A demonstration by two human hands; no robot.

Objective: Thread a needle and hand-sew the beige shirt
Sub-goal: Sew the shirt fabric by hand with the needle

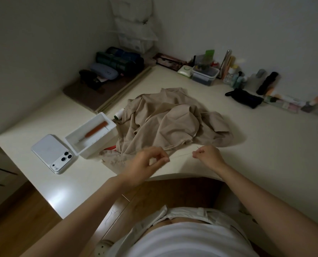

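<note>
Worktop (265,154): cream, glossy, meeting two walls.
Centre: crumpled beige shirt (169,123), with a white thread spool (118,114) at its left edge.
Left: open white box (94,152), phone (50,153) face down beside it.
Back: clear container (205,75), bottles (236,76), black pouch (245,98).

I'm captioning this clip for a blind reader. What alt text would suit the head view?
The left hand and right hand pinch a thin thread stretched between them above a white table. A crumpled beige shirt lies behind, with a white box and a face-down phone to its left.
</note>
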